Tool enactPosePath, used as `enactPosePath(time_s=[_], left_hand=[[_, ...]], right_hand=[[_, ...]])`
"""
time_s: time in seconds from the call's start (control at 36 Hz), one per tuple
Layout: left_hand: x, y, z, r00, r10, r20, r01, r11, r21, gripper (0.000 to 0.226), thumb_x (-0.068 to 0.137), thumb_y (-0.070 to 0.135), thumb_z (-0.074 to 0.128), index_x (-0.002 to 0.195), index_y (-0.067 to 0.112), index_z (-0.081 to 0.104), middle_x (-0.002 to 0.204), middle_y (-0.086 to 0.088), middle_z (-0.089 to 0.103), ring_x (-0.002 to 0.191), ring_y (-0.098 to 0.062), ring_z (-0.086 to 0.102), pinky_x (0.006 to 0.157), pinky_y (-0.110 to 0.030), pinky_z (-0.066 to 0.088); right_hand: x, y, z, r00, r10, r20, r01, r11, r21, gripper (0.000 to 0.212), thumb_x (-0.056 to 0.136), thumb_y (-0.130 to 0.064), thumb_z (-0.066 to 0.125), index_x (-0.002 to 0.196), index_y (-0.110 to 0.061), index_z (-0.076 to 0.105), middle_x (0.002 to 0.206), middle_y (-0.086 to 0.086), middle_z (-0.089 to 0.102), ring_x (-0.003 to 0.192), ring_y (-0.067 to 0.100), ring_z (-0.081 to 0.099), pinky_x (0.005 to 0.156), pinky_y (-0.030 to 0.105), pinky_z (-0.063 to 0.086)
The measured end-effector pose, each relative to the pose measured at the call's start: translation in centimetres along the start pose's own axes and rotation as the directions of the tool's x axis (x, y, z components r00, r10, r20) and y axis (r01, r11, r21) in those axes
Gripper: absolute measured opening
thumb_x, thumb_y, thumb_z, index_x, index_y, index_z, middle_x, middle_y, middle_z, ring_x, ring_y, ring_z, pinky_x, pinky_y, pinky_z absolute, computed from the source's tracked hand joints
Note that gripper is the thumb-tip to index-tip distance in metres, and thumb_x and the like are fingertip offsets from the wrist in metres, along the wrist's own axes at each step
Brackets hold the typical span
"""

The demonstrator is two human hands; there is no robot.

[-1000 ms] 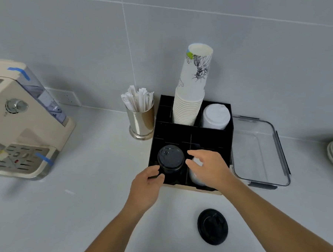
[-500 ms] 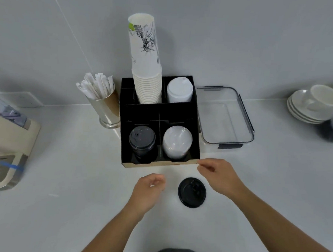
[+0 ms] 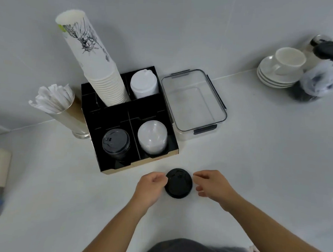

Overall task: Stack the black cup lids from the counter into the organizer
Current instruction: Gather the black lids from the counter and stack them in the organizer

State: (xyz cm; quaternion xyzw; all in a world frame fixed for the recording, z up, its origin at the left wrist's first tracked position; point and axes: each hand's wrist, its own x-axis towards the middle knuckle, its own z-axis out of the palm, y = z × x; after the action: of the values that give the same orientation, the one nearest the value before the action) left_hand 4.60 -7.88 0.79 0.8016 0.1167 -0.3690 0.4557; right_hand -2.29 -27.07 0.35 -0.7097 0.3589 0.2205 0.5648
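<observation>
One black cup lid [image 3: 178, 183] lies flat on the white counter, just in front of the black organizer [image 3: 112, 111]. My left hand [image 3: 151, 186] is at the lid's left edge, fingers curled and touching its rim. My right hand [image 3: 211, 186] is just right of the lid, fingers apart, a small gap from the rim. A stack of black lids [image 3: 116, 143] fills the organizer's front left compartment, and clear lids [image 3: 152, 137] fill the front right one.
The organizer's back row holds a tall leaning stack of paper cups [image 3: 95, 64] and white lids [image 3: 144, 84]. A clear container [image 3: 194, 100] stands to its right, a metal cup of wrapped straws [image 3: 57, 102] to its left. A cup on saucers [image 3: 280, 67] sits far right.
Both hands have left the organizer and come down to the loose lid on the counter, one on each side. The camera has tilted further down.
</observation>
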Motion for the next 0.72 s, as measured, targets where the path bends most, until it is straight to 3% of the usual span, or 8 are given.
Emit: enactPosePath(time_s=[0.08,0.25,0.36,0.47,0.56,0.61,0.67,0.72], left_hand=[[0.0,0.2,0.4,1.0,-0.018,0.006,0.017,1.0,0.006,0.034,0.089,0.026,0.064,0.122,0.016,0.067,0.117,0.004,0.066,0.109,-0.015,0.062,0.096,-0.031,0.049],[-0.1,0.7,1.1,1.0,-0.031,0.004,0.031,0.999,0.026,0.032,0.089,0.024,0.062,0.12,0.018,0.068,0.119,0.003,0.069,0.109,-0.015,0.063,0.102,-0.038,0.05],[-0.1,0.6,1.1,0.999,-0.042,0.0,0.042,0.998,0.045,0.037,0.088,0.027,0.062,0.124,0.021,0.068,0.123,0.006,0.067,0.113,-0.014,0.061,0.105,-0.038,0.048],[-0.1,0.4,1.3,0.999,-0.051,-0.007,0.051,0.999,0.014,0.036,0.088,0.028,0.062,0.122,0.02,0.068,0.124,0.005,0.068,0.113,-0.015,0.062,0.104,-0.041,0.049],[-0.6,0.8,1.4,0.998,-0.06,-0.006,0.06,0.997,-0.048,0.017,0.089,0.025,0.061,0.09,0.032,0.077,0.102,0.006,0.072,0.095,-0.016,0.066,0.096,-0.048,0.054],[-0.5,0.7,1.5,0.997,-0.075,-0.013,0.073,0.993,-0.089,0.031,0.089,0.022,0.061,0.063,0.035,0.073,0.086,0.002,0.066,0.081,-0.019,0.06,0.089,-0.049,0.054],[-0.7,0.8,1.6,0.995,-0.093,-0.021,0.089,0.986,-0.14,0.029,0.088,0.022,0.062,0.062,0.032,0.069,0.086,0.001,0.063,0.082,-0.021,0.059,0.086,-0.045,0.055],[-1.0,1.0,1.6,0.994,-0.108,-0.024,0.101,0.976,-0.193,0.014,0.088,0.023,0.064,0.076,0.029,0.07,0.094,0.0,0.068,0.09,-0.02,0.063,0.094,-0.047,0.053]], right_hand=[[-0.3,0.7,0.7,0.998,0.036,0.05,-0.037,0.999,0.03,0.029,0.084,-0.021,0.06,0.095,0.005,0.065,0.074,0.008,0.056,0.067,0.017,0.052,0.064,0.031,0.05],[-0.7,0.8,1.2,1.0,0.023,0.02,-0.023,0.999,0.025,0.028,0.081,-0.028,0.056,0.079,-0.001,0.063,0.06,0.001,0.051,0.06,0.017,0.045,0.063,0.032,0.042],[-0.8,0.9,1.4,1.0,0.009,0.02,-0.009,1.0,-0.002,0.032,0.082,-0.031,0.057,0.093,-0.003,0.067,0.068,0.004,0.057,0.062,0.017,0.05,0.063,0.031,0.041],[-0.7,1.0,1.5,1.0,-0.011,-0.009,0.011,1.0,-0.007,0.031,0.086,-0.028,0.061,0.106,-0.006,0.068,0.093,0.024,0.068,0.067,0.025,0.06,0.064,0.03,0.041],[-0.6,0.9,1.7,1.0,-0.026,0.004,0.026,0.999,-0.031,0.034,0.088,-0.03,0.06,0.117,-0.016,0.07,0.079,0.003,0.07,0.067,0.016,0.06,0.058,0.024,0.045],[-0.7,0.8,1.8,1.0,-0.029,-0.002,0.029,0.999,-0.034,0.04,0.088,-0.031,0.061,0.127,-0.023,0.064,0.082,-0.008,0.07,0.072,0.018,0.067,0.059,0.023,0.049],[-1.1,0.4,1.8,0.999,-0.043,-0.003,0.043,0.998,-0.047,0.039,0.089,-0.029,0.061,0.128,-0.023,0.063,0.085,-0.009,0.068,0.079,0.023,0.071,0.067,0.027,0.053],[-1.3,0.0,1.9,0.996,-0.086,-0.001,0.085,0.992,-0.095,0.029,0.09,-0.027,0.059,0.116,-0.019,0.07,0.088,0.003,0.068,0.072,0.022,0.064,0.065,0.028,0.05]])
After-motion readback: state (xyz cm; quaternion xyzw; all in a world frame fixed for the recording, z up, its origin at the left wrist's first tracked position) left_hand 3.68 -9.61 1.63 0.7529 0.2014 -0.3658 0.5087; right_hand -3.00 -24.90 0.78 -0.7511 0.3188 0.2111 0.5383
